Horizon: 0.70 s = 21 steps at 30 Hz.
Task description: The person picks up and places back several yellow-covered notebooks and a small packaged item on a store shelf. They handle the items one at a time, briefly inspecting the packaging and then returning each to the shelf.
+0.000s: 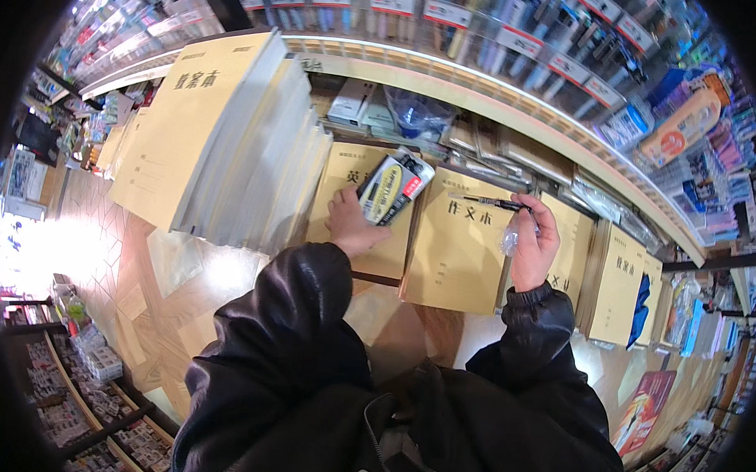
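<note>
My left hand grips the lower left part of a printed pen box, with a yellow oval on its face. Another box, white and red, lies partly under it. Both are over a stack of tan exercise books. In my right hand a slim pen is pinched, dark at the grip end and clearer towards the left. Crinkled clear plastic hangs below those fingers. Beneath the pen is a second tan exercise-book stack.
A tall notebook stack rises at the left. More notebooks stand at the right, with dark blue cloth or plastic on them. A shelf edge crosses behind, below pen racks. Wooden flooring shows below.
</note>
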Each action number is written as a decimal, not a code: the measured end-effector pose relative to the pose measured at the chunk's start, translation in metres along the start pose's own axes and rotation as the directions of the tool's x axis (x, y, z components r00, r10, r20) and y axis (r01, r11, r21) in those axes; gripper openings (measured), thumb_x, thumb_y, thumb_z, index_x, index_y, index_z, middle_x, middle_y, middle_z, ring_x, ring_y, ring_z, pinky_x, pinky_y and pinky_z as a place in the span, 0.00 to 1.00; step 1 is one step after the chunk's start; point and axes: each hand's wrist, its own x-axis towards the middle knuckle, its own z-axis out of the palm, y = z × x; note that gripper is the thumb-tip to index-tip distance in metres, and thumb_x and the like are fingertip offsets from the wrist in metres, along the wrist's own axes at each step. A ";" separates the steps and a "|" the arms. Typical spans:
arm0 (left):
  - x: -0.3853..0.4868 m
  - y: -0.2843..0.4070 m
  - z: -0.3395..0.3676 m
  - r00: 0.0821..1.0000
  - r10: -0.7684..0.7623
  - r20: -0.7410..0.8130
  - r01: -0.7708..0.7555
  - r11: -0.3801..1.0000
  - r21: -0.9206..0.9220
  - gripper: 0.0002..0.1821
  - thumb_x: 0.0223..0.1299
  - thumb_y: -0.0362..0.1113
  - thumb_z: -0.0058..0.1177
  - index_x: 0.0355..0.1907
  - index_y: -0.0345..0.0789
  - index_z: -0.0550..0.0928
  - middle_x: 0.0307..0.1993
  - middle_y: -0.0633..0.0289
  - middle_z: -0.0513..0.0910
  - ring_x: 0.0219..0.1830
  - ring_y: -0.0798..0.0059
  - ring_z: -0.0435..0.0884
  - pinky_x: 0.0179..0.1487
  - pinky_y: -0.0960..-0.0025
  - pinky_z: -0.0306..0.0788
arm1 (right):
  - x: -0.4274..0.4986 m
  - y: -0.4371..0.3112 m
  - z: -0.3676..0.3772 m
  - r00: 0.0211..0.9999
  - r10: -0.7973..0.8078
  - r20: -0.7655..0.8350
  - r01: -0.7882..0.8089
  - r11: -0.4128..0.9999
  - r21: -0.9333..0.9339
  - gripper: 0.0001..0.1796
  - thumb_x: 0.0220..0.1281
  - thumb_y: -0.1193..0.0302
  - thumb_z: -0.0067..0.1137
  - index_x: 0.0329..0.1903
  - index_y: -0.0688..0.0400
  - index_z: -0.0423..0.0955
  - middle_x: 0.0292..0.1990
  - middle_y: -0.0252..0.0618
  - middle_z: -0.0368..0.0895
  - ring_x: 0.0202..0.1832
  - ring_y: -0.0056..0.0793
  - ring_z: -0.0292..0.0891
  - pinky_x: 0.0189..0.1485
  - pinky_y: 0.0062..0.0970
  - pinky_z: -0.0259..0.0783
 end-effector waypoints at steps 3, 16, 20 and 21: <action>0.001 -0.006 0.000 0.987 0.153 -0.042 -0.157 0.982 -0.109 0.49 0.30 0.38 0.68 0.59 0.32 0.58 0.54 0.48 0.65 0.58 0.49 0.62 0.61 0.51 0.60 | -0.021 0.001 -0.016 0.993 0.075 -0.096 -0.058 0.984 0.169 0.11 0.68 0.78 0.47 0.49 0.63 0.74 0.43 0.33 0.79 0.30 0.10 0.65 0.33 0.12 0.63; -0.002 0.042 0.020 0.831 0.551 -0.078 -0.556 0.816 -0.158 0.44 0.30 0.25 0.67 0.57 0.34 0.62 0.48 0.50 0.67 0.53 0.51 0.67 0.59 0.60 0.64 | -0.037 -0.013 -0.038 0.990 -0.141 -0.023 0.142 0.984 0.110 0.10 0.68 0.77 0.48 0.48 0.63 0.74 0.45 0.36 0.78 0.33 0.12 0.68 0.36 0.14 0.66; -0.005 0.055 0.022 0.803 0.596 0.004 -0.594 0.800 -0.088 0.44 0.30 0.26 0.66 0.58 0.35 0.62 0.50 0.50 0.68 0.54 0.52 0.67 0.60 0.59 0.64 | -0.036 -0.004 -0.039 0.991 0.068 0.114 -0.076 0.995 0.068 0.12 0.69 0.76 0.47 0.51 0.63 0.74 0.41 0.33 0.77 0.32 0.11 0.65 0.36 0.13 0.64; -0.006 0.057 0.022 0.801 0.597 0.036 -0.594 0.801 -0.079 0.45 0.32 0.26 0.66 0.59 0.34 0.61 0.51 0.50 0.67 0.55 0.54 0.68 0.62 0.61 0.64 | -0.035 -0.001 -0.037 0.972 0.186 0.146 -0.199 0.977 0.078 0.13 0.69 0.76 0.46 0.53 0.62 0.74 0.42 0.32 0.76 0.32 0.11 0.64 0.36 0.13 0.64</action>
